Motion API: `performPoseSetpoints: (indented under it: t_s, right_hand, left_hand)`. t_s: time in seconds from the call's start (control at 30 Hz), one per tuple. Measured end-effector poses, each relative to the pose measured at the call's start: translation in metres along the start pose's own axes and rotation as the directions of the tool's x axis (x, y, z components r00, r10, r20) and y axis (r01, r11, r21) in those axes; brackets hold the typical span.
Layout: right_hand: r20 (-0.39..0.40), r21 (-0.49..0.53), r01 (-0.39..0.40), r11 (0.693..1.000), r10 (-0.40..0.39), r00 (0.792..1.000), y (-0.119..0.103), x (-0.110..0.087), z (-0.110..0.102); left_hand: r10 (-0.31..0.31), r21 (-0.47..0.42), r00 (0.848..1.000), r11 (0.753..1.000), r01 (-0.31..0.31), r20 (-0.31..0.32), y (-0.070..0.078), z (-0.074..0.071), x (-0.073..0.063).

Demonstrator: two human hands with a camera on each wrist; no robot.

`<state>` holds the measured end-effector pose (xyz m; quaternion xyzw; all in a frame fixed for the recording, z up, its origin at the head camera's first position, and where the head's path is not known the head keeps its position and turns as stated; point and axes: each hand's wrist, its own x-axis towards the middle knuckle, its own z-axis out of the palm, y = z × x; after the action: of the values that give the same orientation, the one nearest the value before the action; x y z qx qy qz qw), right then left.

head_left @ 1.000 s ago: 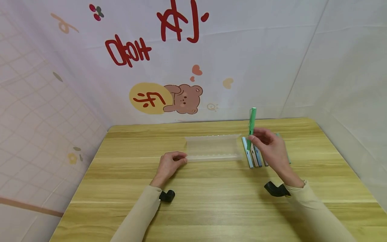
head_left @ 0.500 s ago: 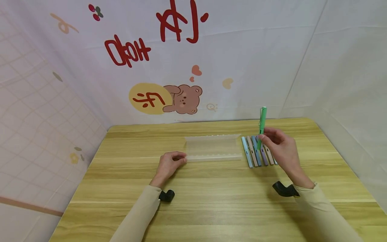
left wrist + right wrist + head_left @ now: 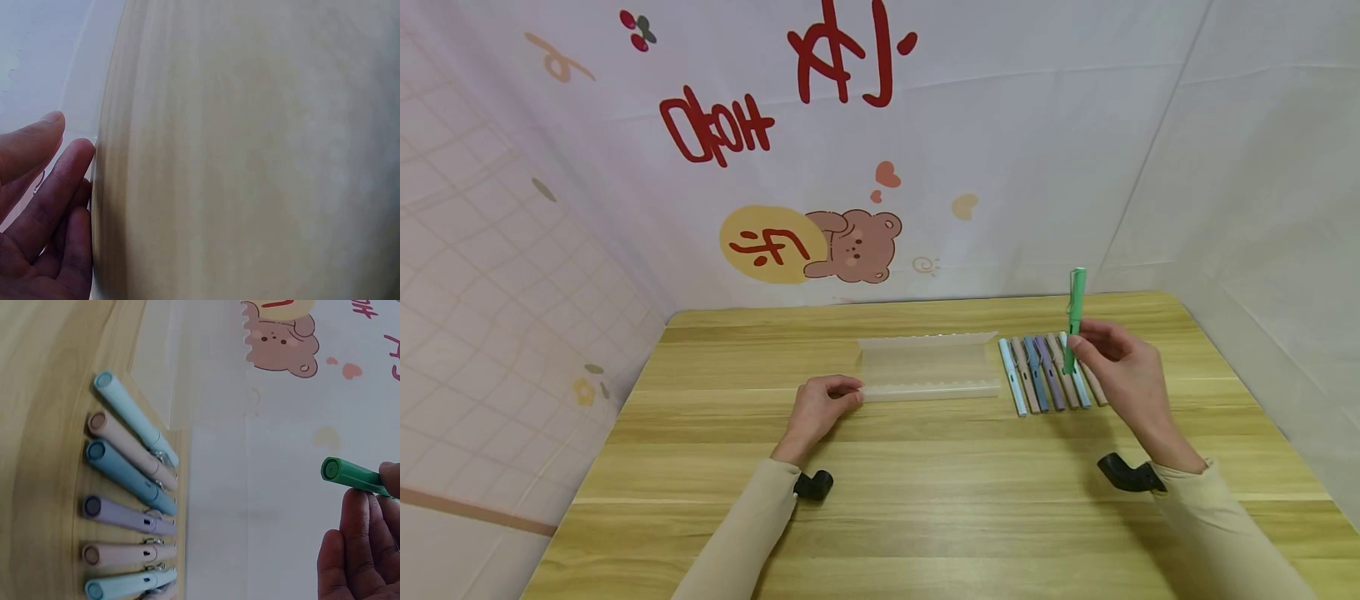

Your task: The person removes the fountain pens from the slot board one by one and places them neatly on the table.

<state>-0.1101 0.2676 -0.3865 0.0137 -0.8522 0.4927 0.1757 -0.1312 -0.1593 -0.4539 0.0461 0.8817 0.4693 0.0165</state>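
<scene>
A capped green pen (image 3: pixel 1077 302) stands nearly upright in my right hand (image 3: pixel 1126 373), pinched near its lower part between thumb and fingers. In the right wrist view the round end of this green pen (image 3: pixel 332 469) points away from the thumb. Below it, several capped pens lie side by side, among them a light blue pen (image 3: pixel 1012 379), a dark blue pen (image 3: pixel 128 472) and a purple pen (image 3: pixel 122 511). My left hand (image 3: pixel 820 414) holds the left front corner of a translucent plastic pen tray (image 3: pixel 925 365) with notched edges between thumb and fingers.
The tray and the pens lie on a wood-grain table (image 3: pixel 925 508). A white printed cloth (image 3: pixel 1045 125) hangs right behind the table's far edge, with more cloth at both sides. Each wrist wears a black mount (image 3: pixel 1127 473).
My right hand has carried the green pen to the right above the row, uncovering more of the pens beneath. The left hand and the tray stay where they were.
</scene>
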Motion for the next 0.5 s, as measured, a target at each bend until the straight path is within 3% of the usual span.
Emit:
performPoseSetpoints:
  t_s: [0.5]
  right_hand:
    - [-0.052,-0.035,-0.019,0.999,0.017,0.998,0.022,0.0,-0.021]
  left_hand:
    - [0.001,-0.005,1.0,1.0,-0.001,0.002,-0.001,0.0,-0.001]
